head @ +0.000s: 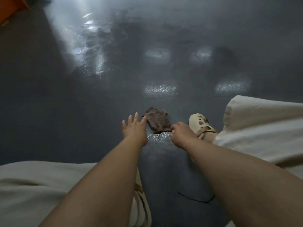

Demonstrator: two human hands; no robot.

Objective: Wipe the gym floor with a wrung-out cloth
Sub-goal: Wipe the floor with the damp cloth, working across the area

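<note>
Readable text: none anywhere in view.
Cloth [157, 122]: brown, ribbed weave, no label or tag legible.
Shoe [201, 124] at 3 o'clock of the cloth: cream, brown blotches only, no brand mark readable.
Floor [65, 112]: dark grey, wet sheen, no numbers or signs.
Orange object [9, 9] at 10 o'clock: blurred, no lettering discernible.

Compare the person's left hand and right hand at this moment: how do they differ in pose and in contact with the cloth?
The left hand has straight, spread fingers, one fingertip at the edge of the cloth; the right hand has curled fingers pinching the cloth's near corner. Both reach forward over the dark floor.
</note>
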